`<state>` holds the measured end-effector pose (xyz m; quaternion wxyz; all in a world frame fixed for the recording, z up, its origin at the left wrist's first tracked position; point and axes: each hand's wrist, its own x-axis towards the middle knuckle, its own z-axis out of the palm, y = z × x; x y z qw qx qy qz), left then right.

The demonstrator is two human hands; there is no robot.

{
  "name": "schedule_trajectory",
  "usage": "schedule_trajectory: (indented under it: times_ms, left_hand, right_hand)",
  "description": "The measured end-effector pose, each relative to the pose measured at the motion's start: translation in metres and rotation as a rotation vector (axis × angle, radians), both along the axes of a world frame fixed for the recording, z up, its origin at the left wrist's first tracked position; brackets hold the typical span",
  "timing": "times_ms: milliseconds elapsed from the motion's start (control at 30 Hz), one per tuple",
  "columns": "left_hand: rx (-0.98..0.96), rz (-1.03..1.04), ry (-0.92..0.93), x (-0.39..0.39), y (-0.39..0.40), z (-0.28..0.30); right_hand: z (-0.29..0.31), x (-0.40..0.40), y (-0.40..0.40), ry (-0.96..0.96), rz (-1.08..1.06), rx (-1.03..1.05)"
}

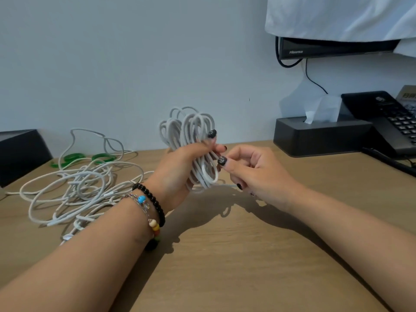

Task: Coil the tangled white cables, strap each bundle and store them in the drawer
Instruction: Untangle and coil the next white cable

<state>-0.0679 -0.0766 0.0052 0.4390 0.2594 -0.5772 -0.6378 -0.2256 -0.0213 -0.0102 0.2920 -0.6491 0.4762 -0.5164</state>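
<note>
One coil [191, 145] sits gripped in my left hand [180, 172] above the bench [225, 255]; my right hand [252, 170] pinches its tail. Next, I judge, a green strap [102, 156]; the tangle [78, 190] waits.

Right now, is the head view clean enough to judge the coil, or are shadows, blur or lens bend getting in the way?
Head view: usable; the coiled cable in the left hand reads sharply against the pale wall; the right hand is sharp too; both forearms throw dark shadows on the desk; no glare; the wide lens bows the desk's far edge; the loose tangle is slightly softer.
</note>
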Motion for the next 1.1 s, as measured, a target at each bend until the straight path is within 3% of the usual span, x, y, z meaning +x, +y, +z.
schedule_trajectory:
  times_ms: [167, 333, 533, 667, 900, 1100]
  left_hand:
    - [0.122, 0.043, 0.268, 0.008, -0.008, 0.013]
    - [0.172, -0.145, 0.57, 0.02, -0.01, 0.024]
    - [0.16, -0.159, 0.654, 0.036, -0.019, 0.029]
    - [0.105, -0.067, 0.482, 0.035, -0.018, 0.029]
    - [-0.156, -0.058, -0.091, 0.024, -0.008, 0.014]
    - [-0.159, -0.229, -0.301, 0.019, -0.005, 0.01]
  right_hand:
    - [0.002, -0.002, 0.001, 0.049, 0.076, -0.034]
    - [0.002, -0.005, -0.002, 0.249, 0.046, -0.176]
    - [0.007, -0.032, -0.008, 0.422, -0.083, -0.316]
    - [0.011, -0.04, -0.012, 0.535, -0.253, -0.545]
    - [0.013, -0.019, -0.003, 0.32, -0.165, -0.542]
    - [0.007, -0.016, -0.003, 0.283, -0.153, -0.509]
